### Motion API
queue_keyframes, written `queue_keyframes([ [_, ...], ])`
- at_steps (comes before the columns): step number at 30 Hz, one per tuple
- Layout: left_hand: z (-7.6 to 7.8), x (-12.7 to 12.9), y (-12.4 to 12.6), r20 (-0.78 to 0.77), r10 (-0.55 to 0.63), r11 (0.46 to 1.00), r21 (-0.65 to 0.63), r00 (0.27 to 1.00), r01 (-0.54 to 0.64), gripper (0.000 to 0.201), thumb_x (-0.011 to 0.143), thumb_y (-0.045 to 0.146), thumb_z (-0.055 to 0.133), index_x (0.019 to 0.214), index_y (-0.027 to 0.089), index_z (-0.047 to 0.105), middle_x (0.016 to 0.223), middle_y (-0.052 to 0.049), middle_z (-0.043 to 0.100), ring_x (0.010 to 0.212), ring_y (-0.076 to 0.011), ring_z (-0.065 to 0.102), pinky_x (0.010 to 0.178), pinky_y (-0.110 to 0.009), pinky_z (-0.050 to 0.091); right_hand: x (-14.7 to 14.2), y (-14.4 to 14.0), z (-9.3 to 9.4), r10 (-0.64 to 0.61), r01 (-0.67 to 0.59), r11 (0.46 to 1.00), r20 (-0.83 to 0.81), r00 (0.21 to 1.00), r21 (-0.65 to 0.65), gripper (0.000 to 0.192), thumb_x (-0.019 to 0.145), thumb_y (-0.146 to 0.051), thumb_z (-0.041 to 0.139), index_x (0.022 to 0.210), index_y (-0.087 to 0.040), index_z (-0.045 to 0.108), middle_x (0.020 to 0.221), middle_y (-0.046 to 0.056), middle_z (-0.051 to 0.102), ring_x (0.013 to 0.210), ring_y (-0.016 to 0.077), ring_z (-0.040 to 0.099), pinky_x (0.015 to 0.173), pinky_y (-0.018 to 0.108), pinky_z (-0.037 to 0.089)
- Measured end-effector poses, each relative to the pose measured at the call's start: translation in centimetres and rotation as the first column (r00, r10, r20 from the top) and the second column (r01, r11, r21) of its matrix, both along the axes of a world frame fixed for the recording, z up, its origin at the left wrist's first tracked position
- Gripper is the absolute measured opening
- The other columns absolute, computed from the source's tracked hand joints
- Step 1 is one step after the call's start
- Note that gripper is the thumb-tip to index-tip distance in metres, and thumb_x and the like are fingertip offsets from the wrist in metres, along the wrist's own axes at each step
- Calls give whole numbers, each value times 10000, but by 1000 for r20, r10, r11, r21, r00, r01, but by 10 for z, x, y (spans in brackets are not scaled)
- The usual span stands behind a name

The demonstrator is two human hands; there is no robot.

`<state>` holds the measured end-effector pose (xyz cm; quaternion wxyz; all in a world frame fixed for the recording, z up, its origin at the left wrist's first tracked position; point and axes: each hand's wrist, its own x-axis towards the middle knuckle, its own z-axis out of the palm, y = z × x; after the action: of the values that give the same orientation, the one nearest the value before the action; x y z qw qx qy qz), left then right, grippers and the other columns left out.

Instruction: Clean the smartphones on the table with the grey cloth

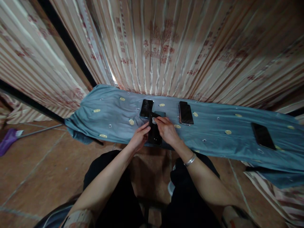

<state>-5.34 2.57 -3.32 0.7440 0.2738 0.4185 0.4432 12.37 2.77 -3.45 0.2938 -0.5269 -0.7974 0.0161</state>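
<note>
My left hand [140, 135] grips the left edge of a glossy black phone [155, 136], tilted over the front of the cloth-covered bench. Against the upper part of that phone, the fingers of my right hand [167, 129] are pinched on a small pale piece [153, 120], too small to name for sure. Just beyond lies a phone with a cracked-looking dark screen [146, 107]. A teal-edged flat device [160, 114] shows partly behind the held phone. To the right rest stacked dark phones [186, 113]. Another black phone [263, 135] lies far right.
A blue cloth with yellow pineapple prints [213, 120] covers the narrow bench. Patterned curtains [161, 47] hang behind it. Dark metal bars [68, 44] stand at the left. A purple broom or dustpan head [8, 141] is on the tiled floor [47, 167].
</note>
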Motion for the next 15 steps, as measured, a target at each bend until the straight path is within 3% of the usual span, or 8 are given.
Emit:
queue_keyframes([
  [7,4,-4,11,81,83,997,-3,993,-83,382,788,110,803,1167,149,790,851,-14,794,667,-94,674,661,-196,546,-9,-23,3,111,-113,992,-33,993,-49,424,1033,-106,450,1351,-170,723,1305,164,734,1171,304,645,1050,483,575],
  [12,5,-7,18,77,153,988,-10,985,-153,440,837,86,746,1274,126,728,939,-42,818,748,-113,725,743,-207,574,-14,-39,-1,162,-165,985,-64,985,-43,426,1019,-76,450,1319,-180,734,1272,152,743,1163,290,649,1041,465,575],
  [15,5,-7,22,69,159,987,21,985,-161,437,849,87,734,1285,115,719,986,-63,826,856,-144,753,823,-227,577,-14,-49,-2,206,-214,974,-110,973,-73,388,979,-59,481,1204,-186,771,1174,124,776,1073,261,682,989,427,584],
])
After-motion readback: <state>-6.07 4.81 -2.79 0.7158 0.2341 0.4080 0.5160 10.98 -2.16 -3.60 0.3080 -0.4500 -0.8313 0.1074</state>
